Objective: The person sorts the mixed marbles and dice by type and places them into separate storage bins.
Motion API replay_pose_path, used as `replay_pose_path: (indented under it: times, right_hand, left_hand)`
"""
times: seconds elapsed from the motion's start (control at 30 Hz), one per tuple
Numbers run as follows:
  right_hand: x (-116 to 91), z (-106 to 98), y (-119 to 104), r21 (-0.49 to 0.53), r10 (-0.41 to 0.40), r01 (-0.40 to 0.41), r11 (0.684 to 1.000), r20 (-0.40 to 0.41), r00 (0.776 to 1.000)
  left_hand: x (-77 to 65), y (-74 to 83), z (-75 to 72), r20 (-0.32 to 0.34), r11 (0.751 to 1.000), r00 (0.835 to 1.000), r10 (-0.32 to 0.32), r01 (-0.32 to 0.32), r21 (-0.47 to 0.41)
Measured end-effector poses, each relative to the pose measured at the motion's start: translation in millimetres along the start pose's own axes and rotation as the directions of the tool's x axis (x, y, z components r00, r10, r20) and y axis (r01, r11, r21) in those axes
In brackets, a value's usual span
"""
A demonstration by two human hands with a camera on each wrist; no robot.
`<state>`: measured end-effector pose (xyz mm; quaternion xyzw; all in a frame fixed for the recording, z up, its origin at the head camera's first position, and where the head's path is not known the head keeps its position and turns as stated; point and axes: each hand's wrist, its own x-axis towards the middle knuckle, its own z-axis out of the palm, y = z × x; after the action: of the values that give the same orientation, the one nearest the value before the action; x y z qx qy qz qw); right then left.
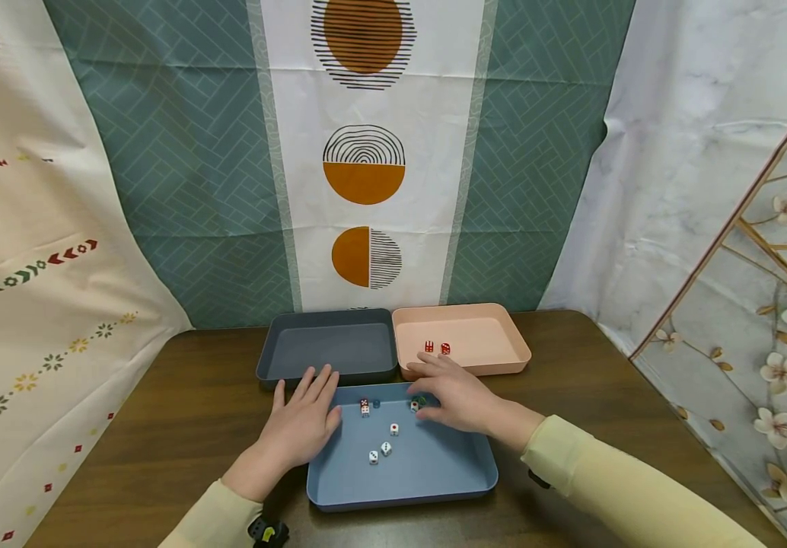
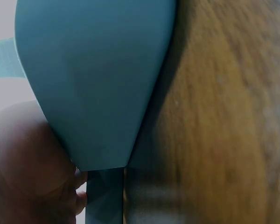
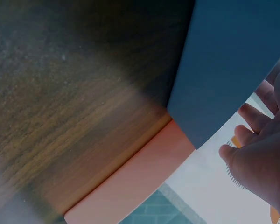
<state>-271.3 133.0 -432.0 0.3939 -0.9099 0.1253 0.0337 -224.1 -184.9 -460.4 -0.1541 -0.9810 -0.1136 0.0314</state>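
Three trays and a scatter of dice, as I viewed them from my remote station: I judged the work to be partway along, since two red dice (image 1: 445, 348) lay in the pink tray (image 1: 476, 339) at the back right, near its front wall, while the blue tray (image 1: 428, 466) in front held a mixture that appeared to remain for handling. Within the blue tray, three white dice (image 1: 386, 449) lay loosely apart toward its middle and left; near its back wall a lone red die (image 1: 364, 403) and a white die (image 1: 364, 412) sat close together, with a dark blue die (image 1: 376, 404) just beside them. Near the back right corner lay a second white die (image 1: 415, 406) and a partly hidden green die (image 1: 422, 399). The dark grey tray (image 1: 339, 342) stood at the back left, beside the pink one; dice showed in only two of the three. The left hand (image 1: 301, 422) had its fingers straight and spread, released, over the back left corner of the blue tray. The right hand (image 1: 458, 397) arched over the opposite corner, thumb and fingers parted with dice visible between them; I read it as ungrasping, but I could not tell whether a fingertip touched either die. All three trays rested on a wooden table (image 1: 181, 426).
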Motion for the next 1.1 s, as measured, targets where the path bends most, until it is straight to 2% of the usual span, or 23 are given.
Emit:
replay_pose_path:
  times: [0.47, 1.1]
  right_hand:
    - [0.7, 4.3, 5.6, -0.029, 0.005, -0.005, 1.0, 0.008, 1.0]
    - [2.6, 9.4, 7.4, -0.03, -0.002, 0.001, 1.0, -0.011, 1.0]
  left_hand:
    - [0.2, 1.7, -1.6, 0.004, 1.0, 1.0, -0.003, 0.003, -0.004]
    - [2.6, -1.6, 3.7, 0.0, 1.0, 1.0, -0.004, 0.004, -0.003]
